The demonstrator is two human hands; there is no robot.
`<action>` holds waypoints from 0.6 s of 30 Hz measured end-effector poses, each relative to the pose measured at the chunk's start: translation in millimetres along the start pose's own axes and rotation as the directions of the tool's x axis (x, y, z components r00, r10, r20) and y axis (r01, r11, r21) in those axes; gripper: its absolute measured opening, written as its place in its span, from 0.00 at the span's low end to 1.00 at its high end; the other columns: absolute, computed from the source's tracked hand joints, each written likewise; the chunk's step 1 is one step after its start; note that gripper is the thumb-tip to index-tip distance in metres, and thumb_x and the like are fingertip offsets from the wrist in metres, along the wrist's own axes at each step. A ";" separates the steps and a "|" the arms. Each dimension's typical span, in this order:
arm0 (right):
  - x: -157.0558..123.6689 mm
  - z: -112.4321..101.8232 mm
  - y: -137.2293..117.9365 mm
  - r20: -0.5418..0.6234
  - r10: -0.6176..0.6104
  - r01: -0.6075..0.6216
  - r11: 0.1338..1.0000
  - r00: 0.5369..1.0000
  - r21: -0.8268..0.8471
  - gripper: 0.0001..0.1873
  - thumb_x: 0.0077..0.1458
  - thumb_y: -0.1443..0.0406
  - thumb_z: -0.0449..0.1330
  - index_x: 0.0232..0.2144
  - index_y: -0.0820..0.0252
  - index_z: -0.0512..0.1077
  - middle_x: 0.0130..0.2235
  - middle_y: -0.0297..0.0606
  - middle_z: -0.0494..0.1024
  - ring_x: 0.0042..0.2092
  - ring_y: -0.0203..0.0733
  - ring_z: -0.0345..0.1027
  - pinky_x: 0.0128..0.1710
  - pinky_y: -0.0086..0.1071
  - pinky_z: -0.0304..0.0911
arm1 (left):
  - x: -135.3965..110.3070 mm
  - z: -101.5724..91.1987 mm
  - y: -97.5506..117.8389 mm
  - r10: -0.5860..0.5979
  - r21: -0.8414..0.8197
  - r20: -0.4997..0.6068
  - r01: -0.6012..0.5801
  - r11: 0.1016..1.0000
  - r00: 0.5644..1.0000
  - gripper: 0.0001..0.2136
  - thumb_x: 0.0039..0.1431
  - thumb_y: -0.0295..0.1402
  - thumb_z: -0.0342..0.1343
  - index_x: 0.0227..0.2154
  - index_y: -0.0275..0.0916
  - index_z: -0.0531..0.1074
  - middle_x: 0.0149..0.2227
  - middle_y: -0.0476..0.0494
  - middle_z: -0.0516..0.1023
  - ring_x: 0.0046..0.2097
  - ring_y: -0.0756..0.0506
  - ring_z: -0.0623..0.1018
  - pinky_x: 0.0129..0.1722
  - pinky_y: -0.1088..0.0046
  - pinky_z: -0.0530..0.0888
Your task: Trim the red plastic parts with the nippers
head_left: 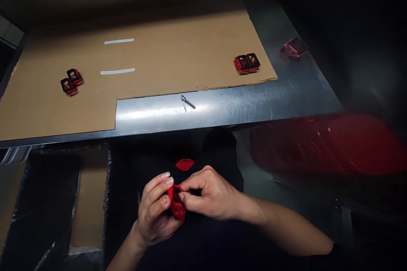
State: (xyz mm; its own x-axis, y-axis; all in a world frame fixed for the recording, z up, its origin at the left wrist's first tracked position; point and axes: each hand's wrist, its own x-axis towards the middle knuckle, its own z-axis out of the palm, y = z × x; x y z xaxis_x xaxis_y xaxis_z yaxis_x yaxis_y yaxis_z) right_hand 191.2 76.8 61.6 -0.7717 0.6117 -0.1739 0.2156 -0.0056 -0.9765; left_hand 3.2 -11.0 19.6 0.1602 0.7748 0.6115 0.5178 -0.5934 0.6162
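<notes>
My left hand [154,209] is curled around a small red frame [178,213], fingers along one side and thumb underneath, while my right hand [213,195] pinches at its opening; what the fingertips touch inside is hidden. The frame sits between my hands, over my lap and short of the table [222,103]. I judge it light and stiff, probably smooth plastic, with thin walls that could flex under a hard squeeze, so the outer sides seem the best hold. Beyond, a small metal clipper [188,101] lies on the table, near the cardboard [174,59] carrying a red-and-black pair [247,63] at right.
</notes>
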 end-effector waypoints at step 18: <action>2.2 -5.3 -14.2 0.059 0.152 -0.152 0.988 0.987 -0.004 0.14 0.53 0.68 0.59 0.17 0.64 0.68 0.17 0.25 0.62 0.20 0.26 0.51 0.19 0.23 0.45 | -1.3 -7.0 4.1 0.073 0.060 0.048 -0.076 0.995 0.996 0.37 0.56 0.19 0.63 0.66 0.38 0.56 0.64 0.38 0.68 0.64 0.37 0.70 0.58 0.52 0.76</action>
State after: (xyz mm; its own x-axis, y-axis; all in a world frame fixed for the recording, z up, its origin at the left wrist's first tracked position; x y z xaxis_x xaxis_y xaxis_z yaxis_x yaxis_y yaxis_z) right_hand 189.7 82.4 75.8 -0.7637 0.5563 -0.3276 0.3329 -0.0954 -0.9381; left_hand -0.8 -16.0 24.8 0.2372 0.7390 0.6305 0.5540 -0.6361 0.5371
